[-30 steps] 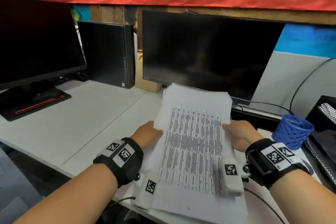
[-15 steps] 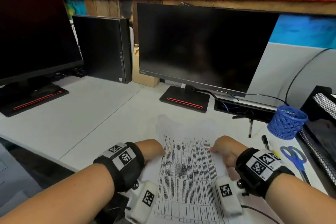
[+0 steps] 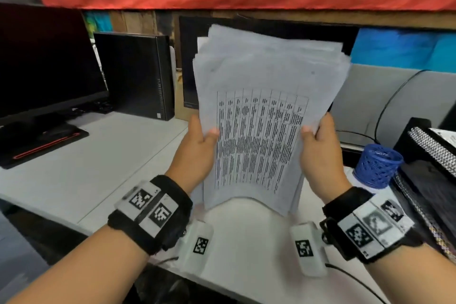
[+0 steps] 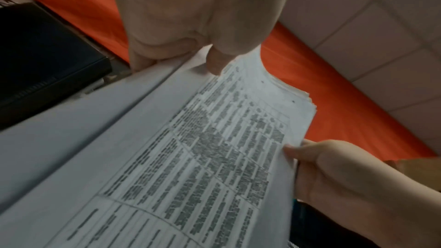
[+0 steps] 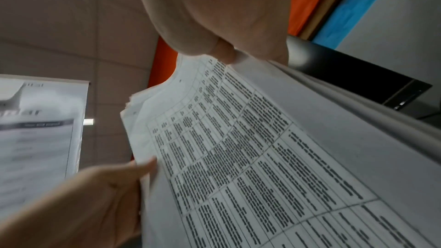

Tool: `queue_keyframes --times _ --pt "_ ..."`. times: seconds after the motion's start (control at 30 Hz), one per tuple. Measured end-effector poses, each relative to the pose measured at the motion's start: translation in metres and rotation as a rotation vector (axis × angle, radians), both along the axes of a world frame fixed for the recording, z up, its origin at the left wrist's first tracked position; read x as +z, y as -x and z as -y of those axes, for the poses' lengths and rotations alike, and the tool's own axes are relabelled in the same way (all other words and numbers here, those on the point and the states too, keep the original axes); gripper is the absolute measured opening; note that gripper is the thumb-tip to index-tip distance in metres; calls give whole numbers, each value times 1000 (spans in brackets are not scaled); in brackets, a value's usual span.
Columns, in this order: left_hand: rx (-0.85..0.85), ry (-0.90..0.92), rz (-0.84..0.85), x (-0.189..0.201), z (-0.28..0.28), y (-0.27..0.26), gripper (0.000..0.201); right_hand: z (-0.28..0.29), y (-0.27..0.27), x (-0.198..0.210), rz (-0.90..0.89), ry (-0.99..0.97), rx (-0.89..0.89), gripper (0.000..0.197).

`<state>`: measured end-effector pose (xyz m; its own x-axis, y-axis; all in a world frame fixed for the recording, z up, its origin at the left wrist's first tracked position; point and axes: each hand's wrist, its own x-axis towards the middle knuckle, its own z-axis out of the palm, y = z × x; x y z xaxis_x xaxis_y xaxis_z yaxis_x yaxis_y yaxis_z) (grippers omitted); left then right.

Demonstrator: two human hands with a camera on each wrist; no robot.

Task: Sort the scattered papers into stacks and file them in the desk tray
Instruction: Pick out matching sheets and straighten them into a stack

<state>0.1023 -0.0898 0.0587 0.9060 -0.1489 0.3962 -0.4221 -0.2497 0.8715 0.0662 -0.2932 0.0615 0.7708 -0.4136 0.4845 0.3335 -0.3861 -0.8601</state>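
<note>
Upright above the desk (image 3: 103, 168), a paper stack (image 3: 266, 116) (print too blurred to read), left hand (image 3: 197, 153) and right hand (image 3: 320, 155) pinching its side edges; beside them, blue mesh cup (image 3: 377, 168), contents unseen.

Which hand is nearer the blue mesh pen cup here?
Right. The right hand grips the paper stack's right edge, just left of the blue mesh pen cup; the left hand grips the far edge.
</note>
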Motion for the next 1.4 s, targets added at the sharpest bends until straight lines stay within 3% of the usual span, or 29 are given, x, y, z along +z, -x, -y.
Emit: queue_keyframes --times 0.1,0.17,0.27,0.33,0.4,0.47,0.57,0.67,0.8,0.87,0.93,1.13,1.4 --pt "5 55 -46 -15 3 7 25 -5 4 -13 -67 63 -2 20" --pt "30 84 -66 -16 1 4 28 -2 2 -4 -48 68 -21 32" --pt "56 102 -42 -5 0 -3 35 6 -4 27 136 28 -2 52" --pt "54 111 -28 5 1 -7 35 10 -8 52 266 101 -32 55" --pt "43 122 -18 14 3 -12 38 12 -13 74 311 212 -45 43" --pt "38 139 -12 19 5 -17 39 13 -19 86 222 311 -27 27" --pt "42 156 -27 20 8 -23 43 17 -27 89 149 357 -81 20" --pt "52 163 -65 11 10 -29 43 24 -30 84 186 280 -152 18" --pt "60 191 -149 -7 13 -34 25 31 -29 72 274 38 -158 18" --pt "91 215 -173 -15 14 -36 19 31 -26 64 314 -119 -65 23" --pt "134 254 -175 -20 14 -39 18 28 -22 48 247 -219 53 29" --pt "170 344 -140 -20 19 -30 17 12 -12 -30 -118 -116 54 29" --pt "117 295 38 -11 34 -3 20 0 -5 -28 -19 -111 -24 17"
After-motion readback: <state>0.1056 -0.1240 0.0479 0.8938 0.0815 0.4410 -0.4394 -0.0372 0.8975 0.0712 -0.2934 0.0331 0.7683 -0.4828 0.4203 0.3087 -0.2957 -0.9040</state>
